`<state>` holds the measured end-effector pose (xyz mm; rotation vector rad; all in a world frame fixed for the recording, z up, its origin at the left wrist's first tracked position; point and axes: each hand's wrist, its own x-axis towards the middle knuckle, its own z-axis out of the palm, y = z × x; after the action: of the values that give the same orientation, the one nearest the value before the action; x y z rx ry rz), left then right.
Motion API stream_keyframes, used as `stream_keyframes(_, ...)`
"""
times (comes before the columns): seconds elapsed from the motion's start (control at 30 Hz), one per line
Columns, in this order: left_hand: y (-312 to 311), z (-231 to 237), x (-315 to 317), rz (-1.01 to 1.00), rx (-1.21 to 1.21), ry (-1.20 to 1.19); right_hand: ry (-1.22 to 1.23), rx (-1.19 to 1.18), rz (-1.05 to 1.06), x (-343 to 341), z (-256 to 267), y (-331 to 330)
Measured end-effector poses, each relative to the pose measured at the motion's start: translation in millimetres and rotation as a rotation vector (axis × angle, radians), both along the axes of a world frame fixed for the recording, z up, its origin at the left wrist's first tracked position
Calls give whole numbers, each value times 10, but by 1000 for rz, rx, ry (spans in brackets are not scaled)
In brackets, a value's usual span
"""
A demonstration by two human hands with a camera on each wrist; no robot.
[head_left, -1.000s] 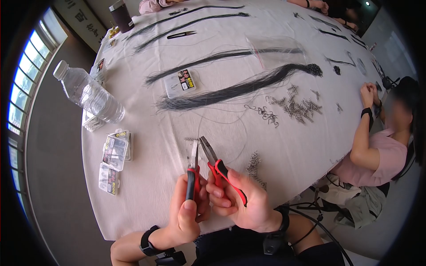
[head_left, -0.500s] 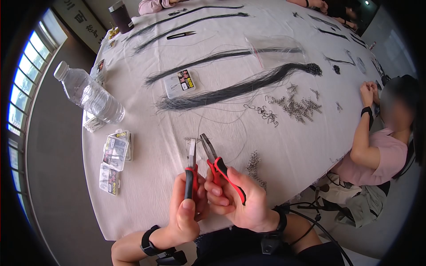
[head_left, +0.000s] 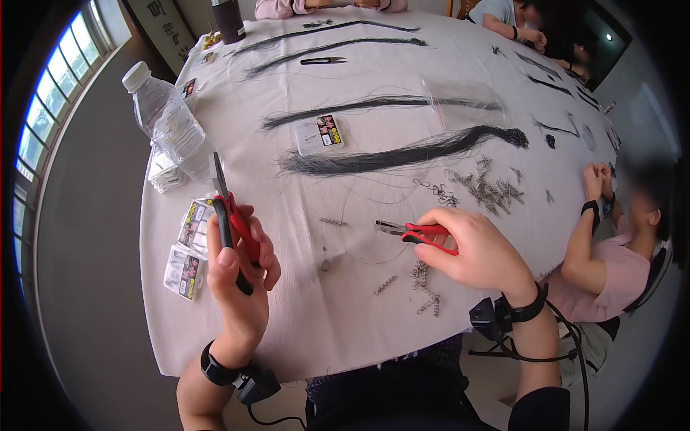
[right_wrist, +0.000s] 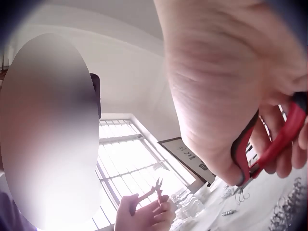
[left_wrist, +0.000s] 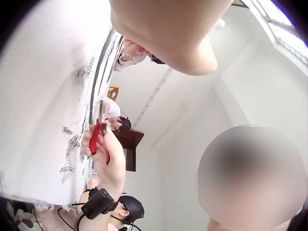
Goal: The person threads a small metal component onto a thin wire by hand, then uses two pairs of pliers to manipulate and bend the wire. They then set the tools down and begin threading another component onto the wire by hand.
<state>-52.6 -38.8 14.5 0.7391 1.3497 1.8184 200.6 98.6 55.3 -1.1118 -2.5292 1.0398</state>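
My left hand (head_left: 241, 294) grips pliers (head_left: 223, 212) with red and black handles, raised at the table's left with the tips pointing up. In my right hand (head_left: 478, 251) is a second pair of red and black pliers (head_left: 429, 230), its metal nose pointing left over the middle of the tablecloth. Left of that nose lies a small wire spring (head_left: 333, 222), and below it a little hook-like metal piece (head_left: 325, 264). Another spring (head_left: 386, 285) rests nearer me, beside a heap of springs (head_left: 420, 276) under the right hand. The right wrist view shows the left pliers (right_wrist: 158, 185) upright.
A water bottle (head_left: 169, 118) and clear boxes (head_left: 184, 271) stand at the left. Farther back lie bundles of dark strands (head_left: 402, 151), a flat box (head_left: 316, 136), several hooks (head_left: 435, 190) and a spring pile (head_left: 489, 188). A person in pink (head_left: 607, 276) sits at the right.
Both pliers were close together over the spring. My left hand has moved left and up with its pliers, and my right hand to the right with the other pair. The head view has shifted.
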Motion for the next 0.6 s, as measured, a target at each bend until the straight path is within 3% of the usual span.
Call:
stream_keyframes(0.13, 5, -20, 15, -14, 15, -4, 10, 201, 17, -48, -39, 77)
stream_keyframes(0.27, 1, -28, 46, -36, 11, 3, -12, 134, 69, -42, 51, 147)
stream_keyframes(0.47, -13, -17, 60, -66, -5, -9, -135, 320, 40, -48, 119, 136)
stream_keyframes(0.53, -20, -11, 63, -75, -13, -15, -227, 350, 166, -18, 183, 122)
stream_keyframes(0.6, -27, -6, 67, -106, -31, -8, -171, 344, 160, 27, 116, 167)
